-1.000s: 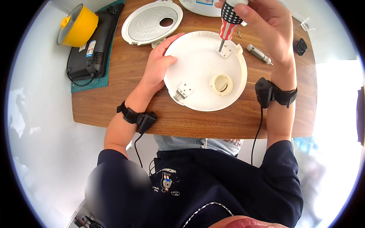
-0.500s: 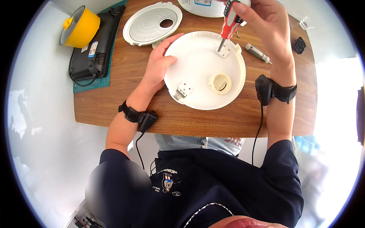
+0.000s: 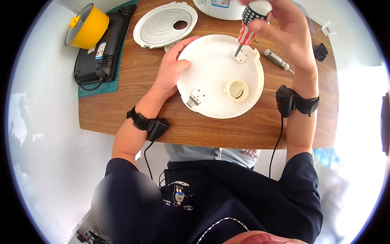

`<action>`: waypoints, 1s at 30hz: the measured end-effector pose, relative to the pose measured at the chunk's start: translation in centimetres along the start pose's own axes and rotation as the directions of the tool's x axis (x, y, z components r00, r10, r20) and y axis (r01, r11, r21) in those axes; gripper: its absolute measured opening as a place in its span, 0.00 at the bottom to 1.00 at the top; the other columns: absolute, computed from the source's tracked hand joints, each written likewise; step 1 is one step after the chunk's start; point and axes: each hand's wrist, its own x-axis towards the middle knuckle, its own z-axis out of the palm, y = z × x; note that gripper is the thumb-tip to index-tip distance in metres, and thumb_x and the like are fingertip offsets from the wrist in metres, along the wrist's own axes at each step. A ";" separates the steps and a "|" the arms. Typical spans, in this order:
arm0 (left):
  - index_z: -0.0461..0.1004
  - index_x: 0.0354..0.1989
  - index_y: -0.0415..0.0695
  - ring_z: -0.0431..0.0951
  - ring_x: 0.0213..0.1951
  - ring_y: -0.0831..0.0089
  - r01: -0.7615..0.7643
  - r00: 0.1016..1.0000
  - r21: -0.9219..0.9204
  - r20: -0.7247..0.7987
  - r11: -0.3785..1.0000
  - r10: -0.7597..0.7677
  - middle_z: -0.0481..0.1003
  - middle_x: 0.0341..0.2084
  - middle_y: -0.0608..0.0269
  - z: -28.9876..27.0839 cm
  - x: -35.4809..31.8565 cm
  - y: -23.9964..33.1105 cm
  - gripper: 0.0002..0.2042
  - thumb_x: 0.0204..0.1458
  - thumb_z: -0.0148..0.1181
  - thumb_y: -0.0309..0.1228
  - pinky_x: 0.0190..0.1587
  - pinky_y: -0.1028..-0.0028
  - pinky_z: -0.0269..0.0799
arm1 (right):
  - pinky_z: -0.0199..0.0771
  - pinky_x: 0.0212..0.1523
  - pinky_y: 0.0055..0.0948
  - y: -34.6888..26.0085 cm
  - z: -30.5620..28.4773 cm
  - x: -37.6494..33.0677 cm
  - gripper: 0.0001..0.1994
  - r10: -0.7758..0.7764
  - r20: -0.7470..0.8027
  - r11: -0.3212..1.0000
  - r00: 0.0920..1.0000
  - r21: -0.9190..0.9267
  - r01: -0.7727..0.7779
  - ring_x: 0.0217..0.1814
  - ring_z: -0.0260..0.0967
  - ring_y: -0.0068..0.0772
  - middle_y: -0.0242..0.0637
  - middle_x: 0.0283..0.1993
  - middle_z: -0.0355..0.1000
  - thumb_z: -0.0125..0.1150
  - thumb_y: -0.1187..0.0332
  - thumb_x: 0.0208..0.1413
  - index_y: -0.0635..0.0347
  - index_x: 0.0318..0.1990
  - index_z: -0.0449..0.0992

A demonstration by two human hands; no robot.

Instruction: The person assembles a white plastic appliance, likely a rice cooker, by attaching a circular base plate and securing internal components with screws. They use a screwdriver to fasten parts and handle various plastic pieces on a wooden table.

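Observation:
A round white plastic lid (image 3: 211, 75) lies inner side up on the wooden table in front of me. My left hand (image 3: 170, 69) grips its left rim, thumb over the edge. In my right hand (image 3: 287, 38) is a screwdriver (image 3: 246, 34) with a red, white and dark starred handle. Its shaft slants down to a small white hinge bracket (image 3: 241, 56) near the lid's upper right rim. A second bracket (image 3: 198, 96) sits at the lower left, and a cream round valve cap (image 3: 236, 91) at the lower right.
A grey-handled screwdriver (image 3: 277, 59) lies right of the lid, with a black part (image 3: 321, 52) beyond. Behind stand a grey inner cover (image 3: 162, 27) and a white appliance body (image 3: 219, 11). At left, a yellow pot (image 3: 91, 30) and black appliance (image 3: 95, 65) rest on a green mat (image 3: 111, 87).
My right hand has turned and shifted its fingers on the screwdriver; the handle now shows its starred side. The tip stays at the same bracket. My left hand and the lid have barely moved.

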 end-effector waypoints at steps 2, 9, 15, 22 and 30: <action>0.66 0.67 0.36 0.78 0.56 0.68 -0.007 1.000 0.001 0.004 1.000 0.007 0.75 0.57 0.53 0.0 0.1 -0.1 0.32 0.48 0.44 0.14 0.57 0.69 0.77 | 0.85 0.48 0.31 -0.9 -0.4 0.3 0.23 0.042 0.033 0.999 0.999 -0.001 -0.042 0.51 0.77 0.30 0.43 0.50 0.76 0.68 0.81 0.57 0.65 0.60 0.71; 0.66 0.67 0.36 0.78 0.56 0.68 -0.014 1.000 0.019 -0.007 1.000 0.014 0.74 0.58 0.53 0.0 0.1 -0.1 0.32 0.48 0.44 0.13 0.58 0.69 0.76 | 0.86 0.41 0.31 2.3 -0.8 -0.1 0.20 -0.045 0.076 0.862 0.996 0.507 0.000 0.46 0.79 0.30 0.50 0.54 0.76 0.70 0.75 0.58 0.63 0.57 0.73; 0.66 0.67 0.36 0.78 0.56 0.68 -0.024 1.000 0.019 0.007 1.000 0.024 0.74 0.58 0.53 0.3 0.3 0.0 0.32 0.48 0.44 0.13 0.57 0.69 0.77 | 0.86 0.35 0.30 6.7 -0.3 1.0 0.17 -0.190 -0.305 0.950 0.933 0.183 0.253 0.43 0.79 0.33 0.50 0.51 0.76 0.67 0.70 0.62 0.63 0.56 0.73; 0.66 0.67 0.36 0.78 0.56 0.67 -0.018 1.000 0.024 0.008 1.000 0.018 0.74 0.58 0.52 0.2 0.1 0.0 0.31 0.49 0.44 0.15 0.57 0.68 0.78 | 0.84 0.31 0.26 0.4 0.0 0.4 0.22 0.026 0.000 0.817 1.000 0.576 -0.022 0.37 0.79 0.28 0.41 0.42 0.74 0.71 0.71 0.59 0.66 0.57 0.71; 0.66 0.67 0.36 0.78 0.55 0.67 -0.020 1.000 0.020 0.008 1.000 0.020 0.75 0.58 0.52 0.3 0.0 0.2 0.31 0.50 0.44 0.15 0.56 0.68 0.78 | 0.85 0.31 0.28 2.6 -1.0 0.6 0.23 -0.122 0.034 0.958 0.992 0.264 0.108 0.35 0.80 0.29 0.41 0.46 0.75 0.74 0.74 0.55 0.65 0.56 0.69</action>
